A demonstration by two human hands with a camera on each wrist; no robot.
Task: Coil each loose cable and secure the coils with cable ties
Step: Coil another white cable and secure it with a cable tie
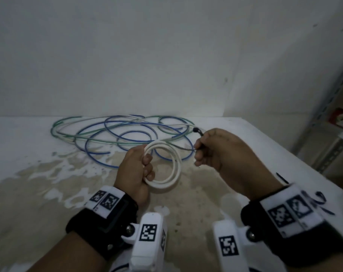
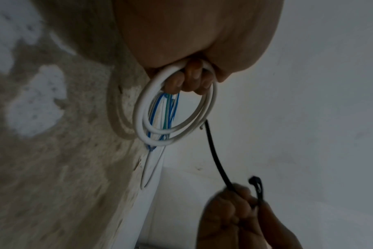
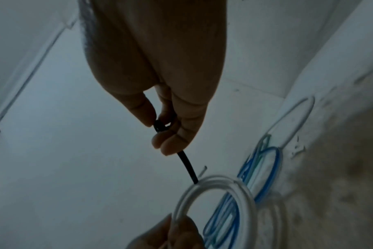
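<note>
The left hand (image 1: 134, 173) grips a round coil of smooth white cable (image 1: 171, 174), its fingers (image 2: 192, 79) curled through the loops and the thumb closing over them, so that the coil hangs above the worn, stained white tabletop (image 1: 39, 193) between the two hands. The right hand (image 1: 221, 152), just to the right of the coil, pinches a thin black plastic cable tie (image 2: 215, 156) between thumb and curled fingers (image 3: 177, 138); the tie's free end reaches to the coil's rim on the side away from the left hand, and in the wrist views it appears to touch the white loops there, while its head (image 1: 196, 130) sticks up above the right hand's knuckles. The hands are close but not touching each other. Beyond both hands, near the pale wall (image 1: 166, 55), a loose sprawl of thin blue, green and white cables (image 1: 115, 134) lies in overlapping loops on the tabletop. Further right of the right hand stands a grey metal shelf frame (image 1: 331, 138).
</note>
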